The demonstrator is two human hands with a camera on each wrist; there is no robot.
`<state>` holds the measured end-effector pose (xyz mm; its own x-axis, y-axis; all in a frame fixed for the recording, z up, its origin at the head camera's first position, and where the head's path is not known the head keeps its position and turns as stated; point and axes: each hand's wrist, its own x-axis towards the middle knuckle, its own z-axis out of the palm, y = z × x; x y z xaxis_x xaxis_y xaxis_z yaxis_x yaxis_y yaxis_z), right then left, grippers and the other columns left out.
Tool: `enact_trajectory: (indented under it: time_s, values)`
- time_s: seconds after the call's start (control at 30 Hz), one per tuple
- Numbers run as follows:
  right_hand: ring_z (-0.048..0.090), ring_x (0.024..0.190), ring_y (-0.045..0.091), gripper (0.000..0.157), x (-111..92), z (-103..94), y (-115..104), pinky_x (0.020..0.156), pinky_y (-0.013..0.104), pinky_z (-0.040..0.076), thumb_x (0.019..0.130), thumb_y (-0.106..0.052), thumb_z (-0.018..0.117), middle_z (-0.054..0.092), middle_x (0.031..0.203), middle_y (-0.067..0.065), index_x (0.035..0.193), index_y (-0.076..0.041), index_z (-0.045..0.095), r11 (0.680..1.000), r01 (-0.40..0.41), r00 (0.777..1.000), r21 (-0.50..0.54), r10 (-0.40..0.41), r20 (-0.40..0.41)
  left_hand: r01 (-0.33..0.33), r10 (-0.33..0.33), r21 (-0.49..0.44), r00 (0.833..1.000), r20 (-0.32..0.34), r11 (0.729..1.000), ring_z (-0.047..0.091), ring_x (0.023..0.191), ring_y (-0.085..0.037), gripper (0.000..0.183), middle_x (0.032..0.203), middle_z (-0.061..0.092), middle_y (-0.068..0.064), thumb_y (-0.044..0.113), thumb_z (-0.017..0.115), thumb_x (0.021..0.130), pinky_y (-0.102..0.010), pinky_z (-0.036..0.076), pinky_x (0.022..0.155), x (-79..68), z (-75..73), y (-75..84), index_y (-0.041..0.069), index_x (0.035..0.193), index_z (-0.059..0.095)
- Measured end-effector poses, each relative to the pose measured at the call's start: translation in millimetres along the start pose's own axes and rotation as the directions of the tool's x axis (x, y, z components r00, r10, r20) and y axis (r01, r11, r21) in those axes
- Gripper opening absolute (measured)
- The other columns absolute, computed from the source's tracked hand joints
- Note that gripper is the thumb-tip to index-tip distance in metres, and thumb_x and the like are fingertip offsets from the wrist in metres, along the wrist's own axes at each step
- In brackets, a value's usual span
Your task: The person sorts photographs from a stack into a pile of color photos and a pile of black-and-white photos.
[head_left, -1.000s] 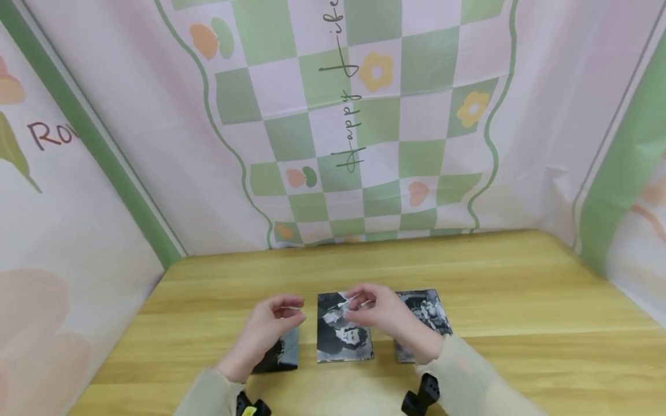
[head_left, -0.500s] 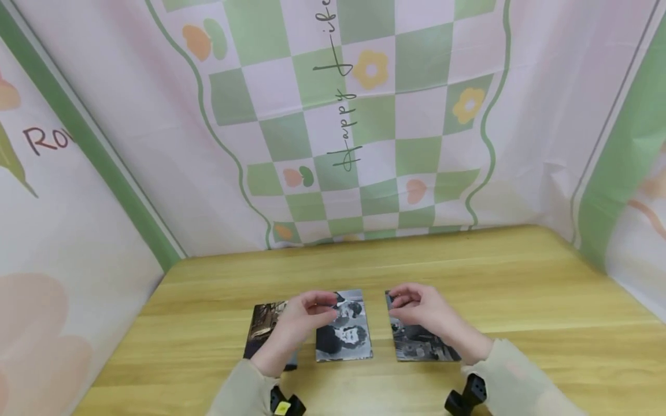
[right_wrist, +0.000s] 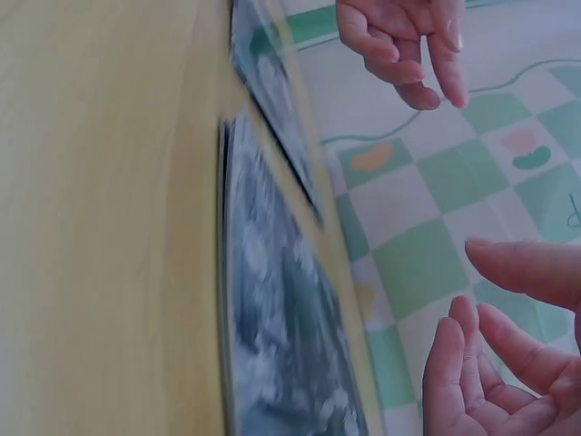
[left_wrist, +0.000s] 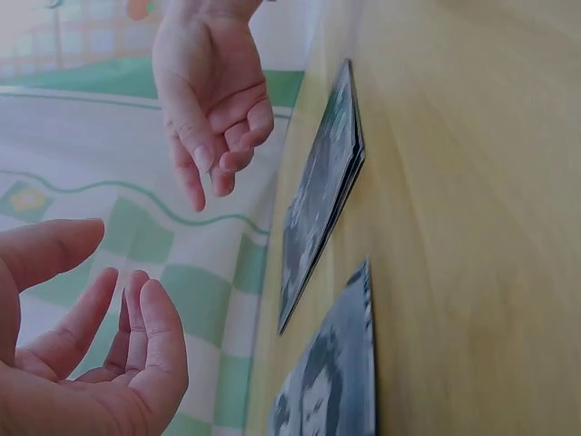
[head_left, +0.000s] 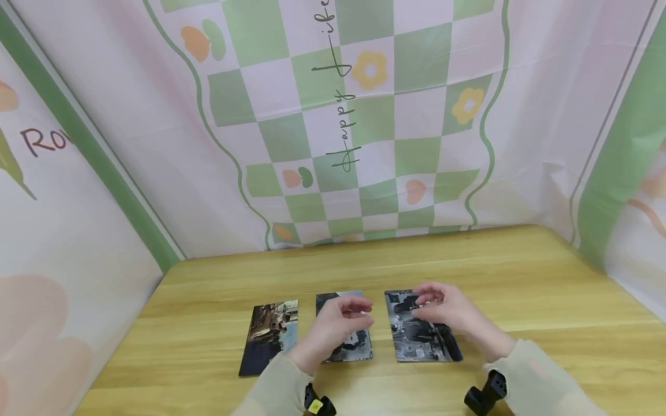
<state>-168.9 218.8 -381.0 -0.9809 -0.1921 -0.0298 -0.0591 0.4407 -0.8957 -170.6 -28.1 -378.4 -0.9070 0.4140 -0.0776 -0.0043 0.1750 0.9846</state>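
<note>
Three photo prints or picture cards lie in a row on the table. The left photo (head_left: 267,335) is coloured and tilted a little; the middle photo (head_left: 356,346) is a black-and-white portrait. At the right is a pile of black-and-white photos (head_left: 421,341), its layered edges showing in both wrist views. Above the middle photo hovers my left hand (head_left: 335,329), covering part of it, thumb and fingers apart and holding nothing. My right hand (head_left: 447,306) is over the right pile's upper right part, also with nothing between thumb and fingertips. Neither hand touches a photo in the wrist views (left_wrist: 91,363).
The wooden table (head_left: 520,277) reaches back to a hanging cloth (head_left: 374,138) with green and white checks. Cloth side walls (head_left: 78,231) stand at left and right. Black wrist cameras (head_left: 486,393) sit at both sleeves.
Both hands have moved right: the left from over the left photo to the middle one, the right from the middle photo to the right pile. That pile's visible picture and outline look different.
</note>
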Motion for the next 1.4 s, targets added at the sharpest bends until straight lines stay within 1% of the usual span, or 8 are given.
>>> enact_trajectory:
  time_s: [0.17, 0.4, 0.53, 0.63, 0.77, 0.97, 1.13, 1.4]
  values:
    - [0.059, 0.088, 0.018, 0.049, 1, -5.0, 9, 0.069, 0.028, 0.054, 0.082, -0.011, 0.071, 0.061, 0.106, 0.022, 0.121, 0.011, 0.052, 0.999, -0.023, 0.999, -0.027, 0.022, -0.023, 0.019, -0.019, 0.002, 1.000, -0.004, 1.000, 0.063, 0.092, -0.018, 0.029, 0.112, 0.064, -0.015, 0.004, 0.067, 0.086, -0.040, 0.055, 0.085, 4.1, 12.9, -1.1, 0.000, 0.114, 0.063]
    - [0.061, 0.086, 0.020, 0.050, 1, -13.2, 18, 0.072, 0.029, 0.057, 0.082, -0.008, 0.070, 0.058, 0.107, 0.026, 0.121, 0.014, 0.049, 0.999, -0.051, 0.999, -0.011, 0.050, -0.020, 0.029, -0.029, 0.090, 1.000, -0.003, 0.996, 0.059, 0.092, -0.011, 0.030, 0.111, 0.064, -0.012, 0.007, 0.069, 0.084, -0.028, 0.054, 0.080, 8.7, 21.6, -4.0, 0.002, 0.113, 0.063]
    - [0.061, 0.088, 0.021, 0.050, -2, -17.7, 23, 0.073, 0.031, 0.057, 0.081, -0.007, 0.070, 0.058, 0.108, 0.027, 0.121, 0.015, 0.049, 0.999, -0.040, 0.999, -0.001, 0.040, -0.014, 0.027, -0.027, 0.103, 1.000, 0.007, 0.994, 0.060, 0.093, -0.010, 0.030, 0.111, 0.064, -0.011, 0.007, 0.070, 0.084, -0.026, 0.054, 0.080, 9.8, 23.4, -6.7, 0.001, 0.113, 0.063]
    - [0.061, 0.089, 0.021, 0.050, -3, -20.5, 26, 0.074, 0.032, 0.058, 0.081, -0.006, 0.071, 0.058, 0.108, 0.028, 0.121, 0.015, 0.049, 0.999, -0.036, 0.999, -0.003, 0.036, -0.011, 0.046, -0.049, 0.096, 0.999, 0.025, 0.994, 0.060, 0.096, -0.012, 0.031, 0.111, 0.064, -0.009, 0.007, 0.070, 0.084, -0.028, 0.055, 0.081, 10.2, 25.1, -8.1, 0.002, 0.114, 0.063]
    - [0.061, 0.089, 0.021, 0.053, -5, -23.8, 28, 0.074, 0.032, 0.058, 0.080, -0.008, 0.071, 0.057, 0.110, 0.028, 0.123, 0.014, 0.048, 0.998, -0.063, 0.998, -0.019, 0.063, -0.006, 0.091, -0.095, 0.081, 0.994, 0.048, 0.993, 0.060, 0.101, -0.016, 0.031, 0.114, 0.063, -0.006, 0.008, 0.069, 0.085, -0.033, 0.055, 0.083, 11.6, 26.9, -8.9, 0.004, 0.116, 0.062]
    - [0.060, 0.091, 0.023, 0.055, -7, -27.4, 30, 0.074, 0.032, 0.058, 0.080, -0.008, 0.072, 0.056, 0.111, 0.030, 0.124, 0.015, 0.046, 0.996, -0.083, 0.996, -0.035, 0.084, 0.013, 0.138, -0.140, 0.051, 0.989, 0.047, 0.989, 0.060, 0.099, -0.017, 0.029, 0.114, 0.061, -0.007, 0.006, 0.068, 0.085, -0.035, 0.056, 0.083, 13.7, 31.3, -8.1, 0.005, 0.113, 0.062]
    - [0.062, 0.093, 0.023, 0.057, -8, -28.9, 32, 0.075, 0.031, 0.058, 0.081, -0.006, 0.070, 0.054, 0.114, 0.034, 0.126, 0.017, 0.042, 0.995, -0.100, 0.994, 0.007, 0.100, 0.043, 0.157, -0.155, -0.033, 0.987, 0.037, 0.987, 0.060, 0.096, -0.016, 0.029, 0.113, 0.059, -0.012, 0.002, 0.067, 0.084, -0.035, 0.057, 0.084, 15.1, 36.4, -10.5, 0.000, 0.113, 0.062]
    - [0.062, 0.097, 0.024, 0.059, -9, -28.2, 35, 0.076, 0.027, 0.058, 0.082, -0.006, 0.069, 0.051, 0.119, 0.038, 0.127, 0.019, 0.040, 0.993, -0.110, 0.992, 0.032, 0.107, 0.068, 0.179, -0.177, -0.068, 0.984, 0.033, 0.982, 0.061, 0.097, -0.018, 0.029, 0.114, 0.057, -0.013, 0.000, 0.066, 0.085, -0.035, 0.057, 0.085, 16.0, 39.0, -12.8, -0.001, 0.113, 0.062]
